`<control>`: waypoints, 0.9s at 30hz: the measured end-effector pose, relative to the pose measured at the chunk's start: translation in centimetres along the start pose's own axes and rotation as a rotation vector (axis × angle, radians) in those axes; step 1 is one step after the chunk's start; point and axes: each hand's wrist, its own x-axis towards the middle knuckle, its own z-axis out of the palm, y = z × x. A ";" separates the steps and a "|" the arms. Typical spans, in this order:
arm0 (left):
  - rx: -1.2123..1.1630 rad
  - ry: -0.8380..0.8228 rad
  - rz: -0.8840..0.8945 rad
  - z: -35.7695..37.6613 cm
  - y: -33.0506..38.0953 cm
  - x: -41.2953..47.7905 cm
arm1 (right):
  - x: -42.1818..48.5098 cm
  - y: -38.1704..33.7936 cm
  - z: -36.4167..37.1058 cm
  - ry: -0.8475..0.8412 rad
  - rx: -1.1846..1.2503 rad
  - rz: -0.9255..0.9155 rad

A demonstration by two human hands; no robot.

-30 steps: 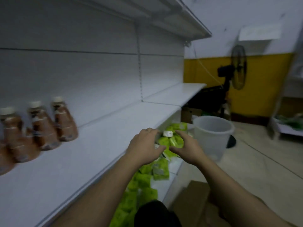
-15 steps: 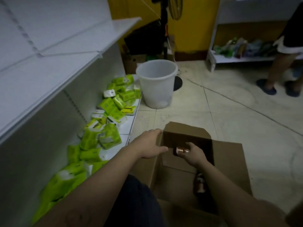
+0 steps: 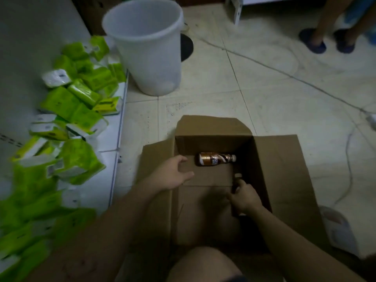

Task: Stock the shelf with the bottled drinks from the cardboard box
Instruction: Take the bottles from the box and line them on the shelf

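Your left hand (image 3: pixel 175 176) lies open with its fingers spread on the left wall of the box (image 3: pixel 280 165), gripping nothing; it looks placed there to steady the box and keep the flap out of the way while you dig. Your right hand (image 3: pixel 245 197) is down inside, by the right wall, its fingers curled around a dark bottle (image 3: pixel 237 180) whose pale cap pokes up above your thumb, so it seems to have hold of it, though the shadow there makes the grip hard to judge. A second bottle (image 3: pixel 216 159) lies on its side on the box floor near the far wall, cap pointing right, touched by neither hand. The box sits open on the tiles just beside the low shelf (image 3: pixel 114 139), likely so each lift is short.
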 end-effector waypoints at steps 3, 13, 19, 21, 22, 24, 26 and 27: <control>0.005 -0.019 0.063 3.0 -0.2 4.1 | 1.9 1.7 0.9 -0.007 -0.034 0.058; 0.315 -0.021 0.204 9.7 -2.2 15.1 | 6.4 3.5 3.4 -0.017 -0.235 0.235; 0.623 0.070 0.226 13.2 -2.4 18.6 | 8.3 4.1 4.6 0.006 -0.275 0.220; 0.634 0.089 0.183 13.8 -3.0 18.3 | 8.5 4.3 5.9 0.012 -0.279 0.184; 0.582 0.061 0.138 14.1 -3.3 17.8 | 8.6 4.3 6.4 0.009 -0.240 0.177; 0.452 -0.002 0.039 14.7 -4.0 16.8 | 9.1 4.6 7.3 0.012 -0.144 0.198; 0.351 -0.038 -0.048 15.2 -4.6 15.6 | 9.4 4.6 7.7 -0.005 -0.029 0.276; 0.287 -0.054 -0.090 15.4 -5.0 15.0 | 9.4 4.6 7.9 -0.021 0.029 0.303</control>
